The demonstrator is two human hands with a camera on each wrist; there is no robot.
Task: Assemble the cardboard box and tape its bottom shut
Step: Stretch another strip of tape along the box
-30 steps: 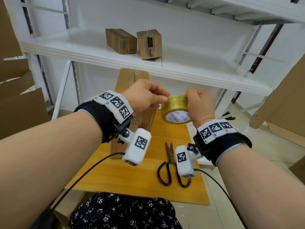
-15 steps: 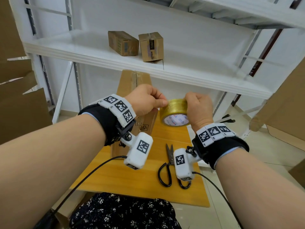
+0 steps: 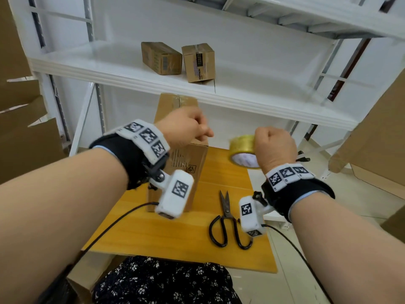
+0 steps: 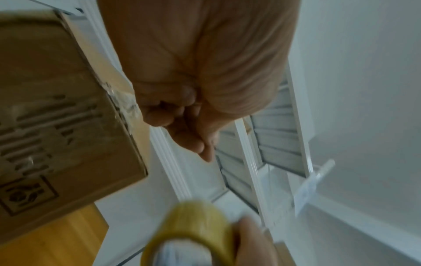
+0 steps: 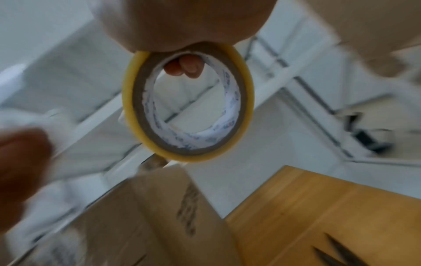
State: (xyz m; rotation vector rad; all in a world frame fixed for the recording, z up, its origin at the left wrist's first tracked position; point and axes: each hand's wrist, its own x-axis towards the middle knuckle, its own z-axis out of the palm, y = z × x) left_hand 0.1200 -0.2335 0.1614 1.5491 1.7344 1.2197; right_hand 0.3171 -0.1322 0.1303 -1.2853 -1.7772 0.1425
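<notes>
A tall brown cardboard box (image 3: 192, 163) stands upright on the wooden table (image 3: 153, 233), its top end under the shelf; it also shows as the box (image 4: 56, 117) and the box (image 5: 148, 216). My right hand (image 3: 274, 145) grips a yellow tape roll (image 3: 242, 143), with fingers (image 5: 184, 66) hooked through the core of the roll (image 5: 247, 100). My left hand (image 3: 203, 132) hovers over the box's upper edge, left of the roll, thumb pinched against curled fingers (image 4: 193, 140) as on the tape end. The clear strip itself is hardly visible.
Black-handled scissors (image 3: 228, 218) lie on the table's right part, below my right wrist. A white shelf (image 3: 109, 66) above carries two small taped boxes (image 3: 161, 58) (image 3: 198, 62). Flat cardboard sheets lean at the left (image 3: 22, 139) and right (image 3: 377, 139).
My hands were together at the roll; now they have drawn apart. The right hand carried the roll rightward, the left hand moved left over the box.
</notes>
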